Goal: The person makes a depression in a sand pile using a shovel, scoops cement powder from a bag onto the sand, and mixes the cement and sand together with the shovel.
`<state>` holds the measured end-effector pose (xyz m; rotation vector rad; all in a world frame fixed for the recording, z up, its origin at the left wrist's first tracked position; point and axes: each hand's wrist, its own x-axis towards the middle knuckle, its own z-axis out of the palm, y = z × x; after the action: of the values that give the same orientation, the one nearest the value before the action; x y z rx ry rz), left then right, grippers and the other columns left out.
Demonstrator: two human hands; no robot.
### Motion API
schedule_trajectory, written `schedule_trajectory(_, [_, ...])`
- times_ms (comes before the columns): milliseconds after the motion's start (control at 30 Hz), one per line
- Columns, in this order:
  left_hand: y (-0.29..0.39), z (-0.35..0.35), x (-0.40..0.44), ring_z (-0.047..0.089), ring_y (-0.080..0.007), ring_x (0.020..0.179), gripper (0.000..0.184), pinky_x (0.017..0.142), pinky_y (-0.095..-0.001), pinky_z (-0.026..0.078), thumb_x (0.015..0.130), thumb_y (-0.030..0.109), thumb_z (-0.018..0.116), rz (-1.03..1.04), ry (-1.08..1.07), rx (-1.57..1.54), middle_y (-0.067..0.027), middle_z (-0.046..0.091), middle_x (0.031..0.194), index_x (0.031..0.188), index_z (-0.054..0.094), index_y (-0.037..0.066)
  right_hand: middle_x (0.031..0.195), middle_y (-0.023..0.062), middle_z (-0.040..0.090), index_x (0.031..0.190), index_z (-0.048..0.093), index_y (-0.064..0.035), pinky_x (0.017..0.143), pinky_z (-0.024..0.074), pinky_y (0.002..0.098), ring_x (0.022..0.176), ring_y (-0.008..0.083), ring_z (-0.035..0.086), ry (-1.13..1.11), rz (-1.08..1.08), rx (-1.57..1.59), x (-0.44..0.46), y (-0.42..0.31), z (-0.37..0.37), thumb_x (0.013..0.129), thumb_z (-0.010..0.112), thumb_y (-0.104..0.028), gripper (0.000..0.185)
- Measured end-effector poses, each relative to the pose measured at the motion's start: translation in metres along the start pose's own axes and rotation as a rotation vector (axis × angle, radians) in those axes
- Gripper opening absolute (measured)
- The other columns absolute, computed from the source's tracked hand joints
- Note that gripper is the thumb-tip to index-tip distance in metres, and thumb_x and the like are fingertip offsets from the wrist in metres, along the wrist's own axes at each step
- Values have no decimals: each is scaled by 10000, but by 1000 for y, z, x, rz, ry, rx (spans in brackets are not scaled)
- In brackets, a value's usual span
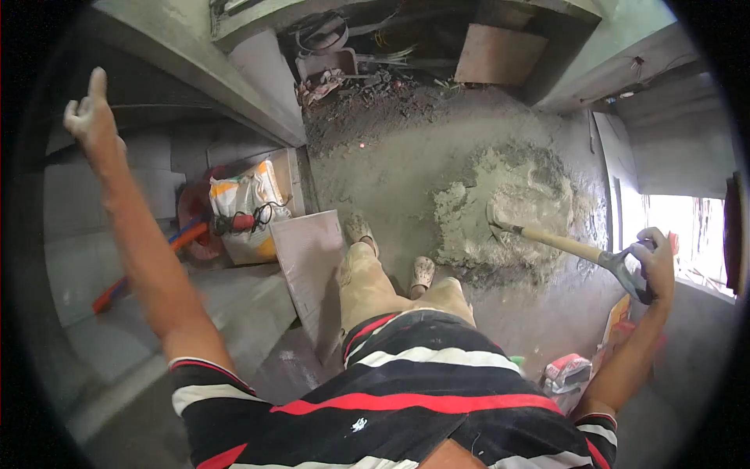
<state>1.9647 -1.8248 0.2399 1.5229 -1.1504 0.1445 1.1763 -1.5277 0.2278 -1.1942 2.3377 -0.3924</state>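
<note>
My right hand (656, 262) is wrapped round the D-shaped grip of a shovel (564, 244) at the right. The shovel's pale wooden shaft slants left, and its blade is sunk in or hidden by a pile of wet grey mortar (504, 211) on the floor. My left hand (96, 121) is raised far out at the upper left, dusty with grey, one finger stretched out and the others partly curled. It holds nothing and is near the dark wall recess.
White and orange sacks (250, 199) with a black cord lie at the left, beside a leaning tile (312, 270). An orange and blue tool (156, 266) rests nearby. Rubble and a bucket (326, 64) are at the back; a board (500, 55) leans there. A bag (568, 373) lies lower right.
</note>
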Motion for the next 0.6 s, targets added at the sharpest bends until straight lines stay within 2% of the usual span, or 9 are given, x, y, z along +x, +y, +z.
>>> schedule_trajectory(67, [-39, 37, 75, 350, -455, 1385, 1240, 1152, -514, 315, 734, 598, 802, 84, 89, 145, -377, 296, 1466, 1450, 163, -186, 783, 28, 590, 965, 618, 0, 648, 440, 264, 696, 110, 539, 7, 11, -36, -2, 1, 4, 757, 682, -140, 259])
schedule_trajectory(233, [-92, 131, 163, 340, -487, 1382, 1175, 1185, -516, 241, 797, 610, 730, 61, 251, 525, -415, 241, 1481, 1511, 136, -110, 822, 49, 625, 978, 619, 2, 700, 472, 287, 755, 134, 582, -30, 113, -150, -5, -31, 9, 755, 689, -150, 279])
schedule_trajectory(300, [-139, 163, 193, 277, -482, 1410, 1138, 1184, -515, 225, 821, 628, 683, 104, 206, 372, -393, 200, 1510, 1518, 147, -95, 800, 46, 620, 976, 616, 1, 669, 470, 282, 720, 128, 579, -68, 181, -107, -12, -79, 17, 757, 684, -144, 272])
schedule_trajectory(367, [-205, 189, 236, 214, -477, 1437, 1103, 1184, -515, 209, 845, 645, 636, 191, 59, -145, -371, 158, 1538, 1524, 158, -80, 778, 44, 614, 974, 613, 1, 638, 468, 278, 685, 122, 576, -106, 240, -67, -10, -92, 19, 759, 680, -139, 266])
schedule_trajectory(400, [-237, 201, 258, 182, -474, 1450, 1086, 1184, -515, 200, 857, 654, 613, 171, -91, -815, -360, 138, 1553, 1528, 163, -73, 757, 41, 608, 973, 608, 2, 591, 451, 268, 637, 113, 560, -91, 154, -55, -8, -73, 19, 761, 675, -133, 260])
schedule_trajectory(467, [-275, 216, 285, 119, -468, 1477, 1055, 1183, -514, 184, 882, 672, 566, 66, -308, -1710, -338, 97, 1582, 1535, 174, -58, 737, 38, 601, 972, 604, 3, 545, 434, 259, 588, 103, 544, -78, 60, -39, 2, -46, 17, 764, 669, -127, 254])
schedule_trajectory(533, [-274, 203, 264, 145, -468, 1473, 993, 1176, -511, 193, 906, 643, 555, 327, -63, -306, -325, 109, 1587, 1531, 214, -51, 719, 31, 592, 971, 600, 6, 535, 427, 261, 572, 104, 531, 12, -97, -40, 10, -29, 15, 768, 661, -125, 250])
schedule_trajectory(567, [-223, 205, 239, 151, -474, 1468, 1010, 1175, -516, 187, 899, 647, 557, 246, 169, 49, -340, 109, 1578, 1528, 201, -59, 713, 29, 589, 971, 599, 8, 531, 425, 261, 566, 104, 527, 41, -154, -35, 15, -31, 16, 769, 658, -125, 248])
schedule_trajectory(600, [-186, 202, 219, 157, -479, 1463, 1027, 1173, -520, 182, 893, 652, 558, 174, 257, 87, -354, 109, 1568, 1525, 188, -68, 731, 30, 594, 967, 605, 8, 575, 442, 268, 612, 111, 541, 13, 15, -22, 16, -53, 11, 767, 662, -135, 252])
